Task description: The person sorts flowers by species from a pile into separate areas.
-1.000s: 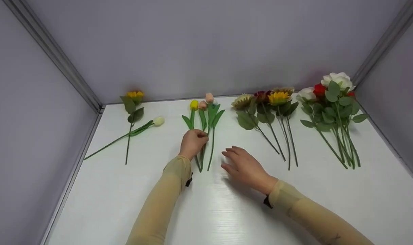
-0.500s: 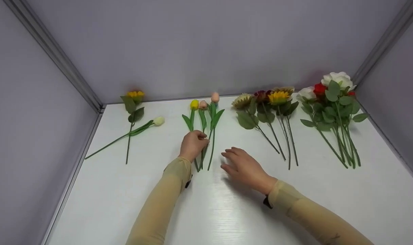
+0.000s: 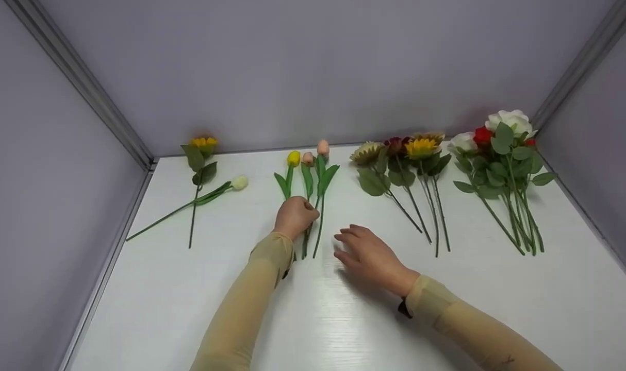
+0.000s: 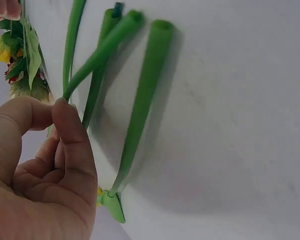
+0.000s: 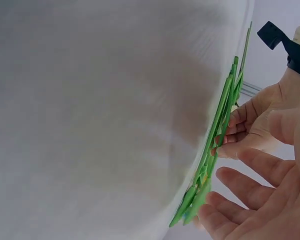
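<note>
Three tulips lie side by side on the white table (image 3: pixel 344 319): yellow (image 3: pixel 293 158), pink (image 3: pixel 307 158) and peach (image 3: pixel 323 147). My left hand (image 3: pixel 295 215) is curled over their green stems (image 3: pixel 319 226) about halfway down. In the left wrist view its thumb and forefinger (image 4: pixel 57 107) pinch one stem, and two more stems (image 4: pixel 145 95) lie beside it on the table. My right hand (image 3: pixel 364 250) hovers low just right of the stem ends, fingers straight and spread, holding nothing. The right wrist view shows the stems (image 5: pixel 220 125) edge-on between both hands.
At far left lie a sunflower (image 3: pixel 203 144) and a white tulip (image 3: pixel 240 182), stems crossed. Right of the tulips lies a bunch of sunflowers (image 3: pixel 421 148), then white and red roses (image 3: pixel 504 134) by the right wall. Grey walls enclose the table on three sides.
My left hand has shifted slightly away from me with the stems; the peach tulip head swung a little to the right. The right hand has barely moved.
</note>
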Motion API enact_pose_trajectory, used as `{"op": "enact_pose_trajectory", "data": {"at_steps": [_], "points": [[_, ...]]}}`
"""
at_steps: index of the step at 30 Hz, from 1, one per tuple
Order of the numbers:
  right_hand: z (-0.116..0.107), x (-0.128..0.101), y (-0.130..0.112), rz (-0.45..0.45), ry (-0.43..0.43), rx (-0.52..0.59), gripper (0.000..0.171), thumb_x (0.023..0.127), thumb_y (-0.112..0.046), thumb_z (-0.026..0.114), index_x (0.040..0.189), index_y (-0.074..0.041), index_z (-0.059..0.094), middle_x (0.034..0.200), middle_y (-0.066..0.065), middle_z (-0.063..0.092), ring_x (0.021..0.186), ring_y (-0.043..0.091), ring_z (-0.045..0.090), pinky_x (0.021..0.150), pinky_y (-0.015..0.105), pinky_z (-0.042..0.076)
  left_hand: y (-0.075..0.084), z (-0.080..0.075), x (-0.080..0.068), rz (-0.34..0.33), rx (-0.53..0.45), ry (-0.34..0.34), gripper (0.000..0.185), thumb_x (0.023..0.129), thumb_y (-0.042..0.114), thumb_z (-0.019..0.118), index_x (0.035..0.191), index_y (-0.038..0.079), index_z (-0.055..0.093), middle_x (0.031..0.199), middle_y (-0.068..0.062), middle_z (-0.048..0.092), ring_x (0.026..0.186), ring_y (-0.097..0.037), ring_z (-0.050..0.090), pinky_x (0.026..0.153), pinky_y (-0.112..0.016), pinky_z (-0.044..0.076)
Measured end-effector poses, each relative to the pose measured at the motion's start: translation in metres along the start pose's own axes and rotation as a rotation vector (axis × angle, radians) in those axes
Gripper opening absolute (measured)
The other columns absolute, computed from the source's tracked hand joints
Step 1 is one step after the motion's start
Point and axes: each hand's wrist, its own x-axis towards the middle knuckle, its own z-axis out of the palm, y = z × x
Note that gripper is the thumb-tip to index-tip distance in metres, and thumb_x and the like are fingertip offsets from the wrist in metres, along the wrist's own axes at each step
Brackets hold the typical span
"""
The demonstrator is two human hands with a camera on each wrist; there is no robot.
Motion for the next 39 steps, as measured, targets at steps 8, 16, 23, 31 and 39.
{"op": "enact_pose_trajectory", "data": {"at_steps": [8,16,23,31,39], "points": [[-0.002,-0.001,0.000,-0.009,0.004,-0.011,0.044,0.104,-0.033,0.061,0.136,-0.003,0.064,0.141,0.016,0.059,0.139,0.037,0.046,0.115,0.049,0.038,-0.004,0.001,0.001,-0.043,-0.099,-0.018,0.012,0.093,0.011,0.068,0.096,0.003,0.076,0.082,-0.007,0.070,0.073,-0.020,0.061,0.067,-0.035,0.052],[-0.004,0.001,-0.002,-0.001,-0.001,-0.013,0.044,0.104,-0.033,0.061,0.137,-0.003,0.063,0.141,0.016,0.059,0.139,0.037,0.046,0.115,0.049,0.037,-0.006,-0.004,-0.002,-0.041,-0.150,-0.024,0.017,0.095,0.016,0.068,0.106,0.004,0.075,0.092,-0.007,0.070,0.078,-0.020,0.064,0.070,-0.035,0.055],[-0.007,0.014,-0.008,-0.004,-0.042,-0.037,0.048,0.104,-0.032,0.062,0.141,-0.002,0.058,0.145,0.019,0.054,0.141,0.039,0.043,0.116,0.050,0.036,-0.052,-0.050,-0.004,0.062,0.022,0.159,0.022,0.100,0.014,0.062,0.115,0.003,0.074,0.110,-0.012,0.071,0.099,-0.027,0.066,0.088,-0.041,0.053],[0.002,0.046,-0.042,-0.092,-0.141,-0.163,0.048,0.107,-0.030,0.057,0.149,-0.008,0.052,0.152,0.015,0.049,0.145,0.036,0.038,0.119,0.045,0.032,-0.147,-0.129,-0.018,0.042,0.278,0.420,0.032,0.101,0.001,0.053,0.130,-0.006,0.064,0.128,-0.028,0.061,0.119,-0.046,0.057,0.097,-0.058,0.049],[0.024,0.061,-0.087,-0.285,-0.180,-0.274,0.049,0.108,-0.032,0.053,0.153,-0.013,0.048,0.155,0.011,0.047,0.148,0.031,0.035,0.123,0.039,0.025,-0.195,-0.153,-0.036,-0.052,0.374,0.312,0.042,0.106,0.003,0.044,0.146,-0.011,0.046,0.146,-0.035,0.045,0.136,-0.054,0.040,0.113,-0.062,0.034]]}}
